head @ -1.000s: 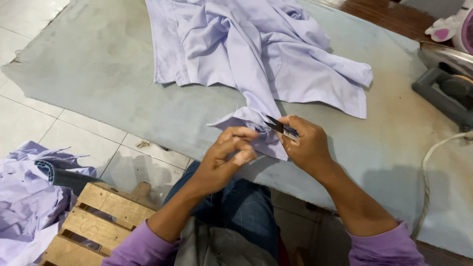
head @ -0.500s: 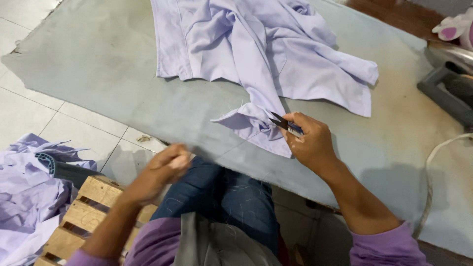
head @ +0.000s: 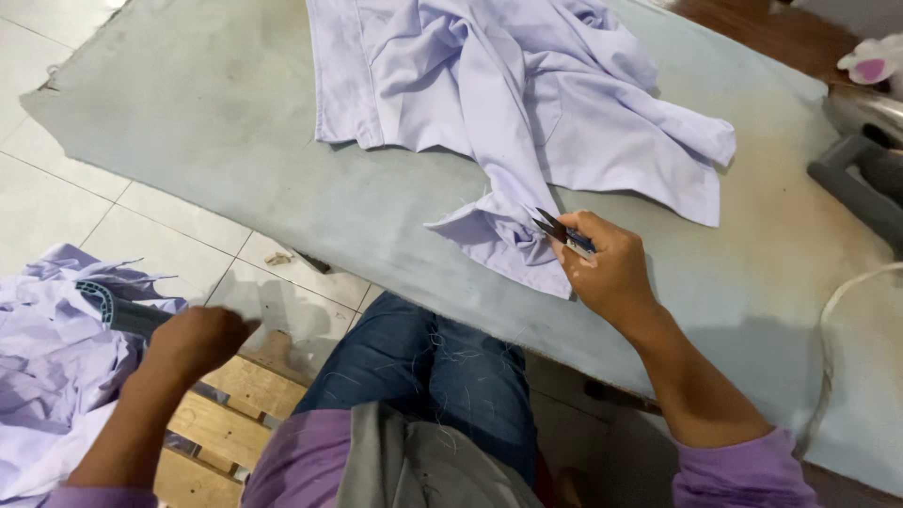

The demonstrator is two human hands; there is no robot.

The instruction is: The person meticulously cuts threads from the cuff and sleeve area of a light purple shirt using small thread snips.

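A seated person works at a wide grey padded table (head: pixel 235 141), where a crumpled pale lilac cotton shirt (head: pixel 527 103) lies spread across the far middle, one corner of its cloth trailing toward the near edge. The right hand (head: pixel 611 273) rests on the table at that near corner, its fingers closed around a small dark thread snipper with a blue handle (head: pixel 562 230), the blades pointing left and touching the folded lilac hem. The left hand (head: pixel 193 341) hangs low and well apart from the table, at the near left, above a slatted pale wooden pallet (head: pixel 226 423) on the white tiled floor (head: pixel 56 207); its fingers are curled loosely inward, and whether anything is pinched between them cannot be told from this angle. Just to the left of that hand lies a heap of more lilac garments (head: pixel 47 376), with a dark ribbed collar band (head: pixel 118 306) showing on top. Blue denim trousers (head: pixel 423 376) flecked with loose pale threads fill the near centre, between the two purple-sleeved arms. At the far right edge of the table sits a grey steam iron (head: pixel 861 155), only partly in view, with a white cord (head: pixel 832 320) curving down the right side.
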